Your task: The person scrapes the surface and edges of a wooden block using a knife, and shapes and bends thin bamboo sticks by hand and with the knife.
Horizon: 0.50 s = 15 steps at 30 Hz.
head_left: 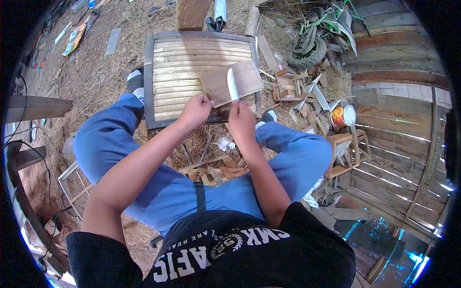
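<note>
My right hand (241, 123) is wrapped round the handle of a knife (232, 82), its pale broad blade pointing away from me over a flat wooden board (247, 77). My left hand (196, 111) is closed in a pinch at the board's near left corner. A thin yellowish-brown strip (206, 90) rises from its fingertips; its exact kind is too small to make out. Beneath the board is a low slatted wooden table (175, 77) with a dark frame, standing between my legs.
Wood scraps and small wooden frames (289, 86) lie to the right, near a wheel (308, 53) and a paint can (344, 115). A plank wall (391, 115) closes the right side. Straw covers the ground. A wooden post (193, 14) stands beyond the table.
</note>
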{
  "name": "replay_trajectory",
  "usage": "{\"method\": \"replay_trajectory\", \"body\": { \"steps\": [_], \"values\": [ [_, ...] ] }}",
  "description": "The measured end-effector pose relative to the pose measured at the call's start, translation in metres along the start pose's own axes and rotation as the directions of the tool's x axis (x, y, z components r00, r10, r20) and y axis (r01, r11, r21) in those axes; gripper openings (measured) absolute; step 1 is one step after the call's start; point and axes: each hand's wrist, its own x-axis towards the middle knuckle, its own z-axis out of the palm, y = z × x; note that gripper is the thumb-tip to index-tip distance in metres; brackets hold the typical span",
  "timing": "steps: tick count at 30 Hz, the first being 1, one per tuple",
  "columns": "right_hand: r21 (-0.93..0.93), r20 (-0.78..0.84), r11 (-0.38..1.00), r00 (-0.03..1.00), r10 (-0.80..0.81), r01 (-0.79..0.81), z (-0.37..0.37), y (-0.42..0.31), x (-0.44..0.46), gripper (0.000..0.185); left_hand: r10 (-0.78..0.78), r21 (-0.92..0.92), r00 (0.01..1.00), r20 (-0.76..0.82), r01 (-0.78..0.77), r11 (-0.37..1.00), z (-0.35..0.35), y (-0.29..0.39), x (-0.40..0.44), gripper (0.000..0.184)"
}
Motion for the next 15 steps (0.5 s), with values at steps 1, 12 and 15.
{"method": "replay_trajectory", "body": {
  "steps": [1,12,15],
  "values": [
    [-0.001,-0.002,1.0,1.0,0.001,-0.001,-0.002,0.001,0.0,0.04,-0.011,-0.009,1.0,-0.005,0.011,1.0,0.0,0.002,-0.001,0.027],
    [0.157,0.074,0.987,0.997,0.022,-0.033,-0.003,0.007,0.002,0.037,0.032,0.012,0.999,0.01,-0.032,0.999,0.001,-0.002,0.003,0.026],
    [0.106,-0.043,0.993,0.997,0.064,-0.059,0.002,0.011,0.008,0.038,0.021,0.029,1.0,0.007,-0.021,0.999,-0.002,0.002,0.0,0.027]
  ]
}}
